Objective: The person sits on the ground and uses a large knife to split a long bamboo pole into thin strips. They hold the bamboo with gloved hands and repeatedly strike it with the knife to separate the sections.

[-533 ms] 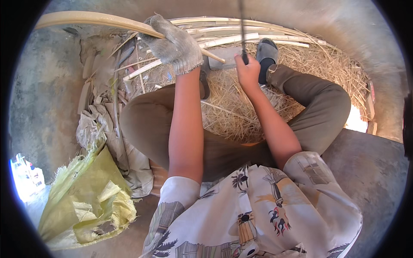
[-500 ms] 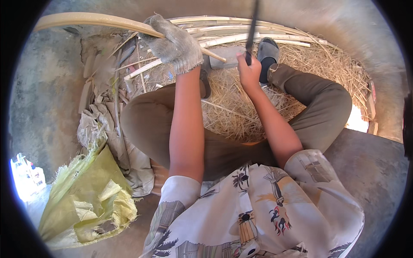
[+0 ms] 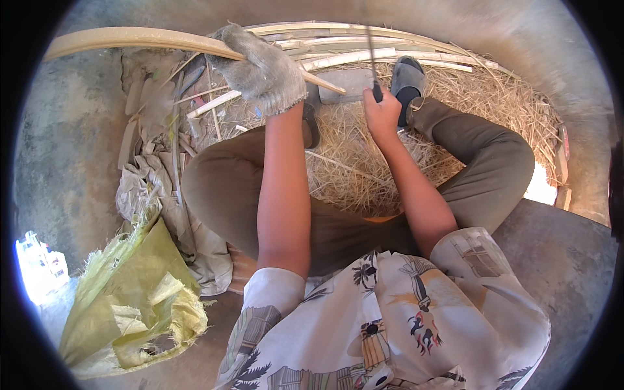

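Note:
My left hand (image 3: 263, 73), in a grey knitted work glove, is closed around a long pale bamboo strip (image 3: 140, 37). The strip runs from the far left through the glove, and its thin end pokes out to the right over a grey block (image 3: 346, 86). My right hand (image 3: 382, 114) is bare and wrapped around the dark handle of a knife (image 3: 372, 60). The long blade points away from me and looks very thin, nearly edge-on, to the right of the strip's end. Blade and strip are apart.
Straw-like shavings (image 3: 354, 172) cover the floor between my legs. More split bamboo strips (image 3: 364, 42) lie along the far side by the curved wall. A frayed yellow-green woven sack (image 3: 130, 292) and crumpled beige sheeting (image 3: 211, 250) sit at my left. My sandalled foot (image 3: 407, 81) is beside the knife.
The knife blade has turned to a thinner profile and swung a little left at its tip. My right hand and the strip's thin end have shifted slightly right.

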Tool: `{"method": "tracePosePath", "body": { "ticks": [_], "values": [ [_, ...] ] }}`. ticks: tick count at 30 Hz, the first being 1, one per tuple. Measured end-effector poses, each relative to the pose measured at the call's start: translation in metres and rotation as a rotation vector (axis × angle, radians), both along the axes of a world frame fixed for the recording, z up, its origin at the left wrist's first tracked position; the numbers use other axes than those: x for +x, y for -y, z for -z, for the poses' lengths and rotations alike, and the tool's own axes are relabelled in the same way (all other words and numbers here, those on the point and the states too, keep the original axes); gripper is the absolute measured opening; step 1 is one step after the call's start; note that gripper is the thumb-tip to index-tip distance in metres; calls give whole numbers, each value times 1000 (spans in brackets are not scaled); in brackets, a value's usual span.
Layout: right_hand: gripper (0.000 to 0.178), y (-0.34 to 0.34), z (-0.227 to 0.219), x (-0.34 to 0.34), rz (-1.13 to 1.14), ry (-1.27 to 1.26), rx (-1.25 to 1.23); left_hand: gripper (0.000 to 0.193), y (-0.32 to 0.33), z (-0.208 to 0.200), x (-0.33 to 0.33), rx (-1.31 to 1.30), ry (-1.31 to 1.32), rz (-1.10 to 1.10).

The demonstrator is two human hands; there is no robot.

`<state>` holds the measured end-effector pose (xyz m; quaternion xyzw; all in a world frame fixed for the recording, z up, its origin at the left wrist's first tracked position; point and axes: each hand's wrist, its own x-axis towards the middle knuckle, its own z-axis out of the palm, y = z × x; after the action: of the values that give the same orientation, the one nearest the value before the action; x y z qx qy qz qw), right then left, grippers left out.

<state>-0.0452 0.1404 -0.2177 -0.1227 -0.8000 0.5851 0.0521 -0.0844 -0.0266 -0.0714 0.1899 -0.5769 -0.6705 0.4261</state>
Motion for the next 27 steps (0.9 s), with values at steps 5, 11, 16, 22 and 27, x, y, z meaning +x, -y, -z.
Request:
{"method": "tracePosePath", "body": {
  "ticks": [5, 11, 16, 22, 27],
  "values": [
    [42, -27, 170, 44, -125, 595, 506, 50, -20, -18, -5, 91, 11, -2],
    [41, -18, 98, 21, 9, 536, 406, 43, -11, -9, -1, 82, -52, 27],
    [41, 4, 27, 7, 151, -41, -70, 38, -12, -8, 1, -13, -81, 12],
    [49, -21, 162, 49, -223, 659, 359, 41, -14, -14, 0, 57, -60, 19],
    [46, -4, 57, 11, -129, 223, 324, 44, -15, -15, 2, 138, -62, 33]
  ]
}}
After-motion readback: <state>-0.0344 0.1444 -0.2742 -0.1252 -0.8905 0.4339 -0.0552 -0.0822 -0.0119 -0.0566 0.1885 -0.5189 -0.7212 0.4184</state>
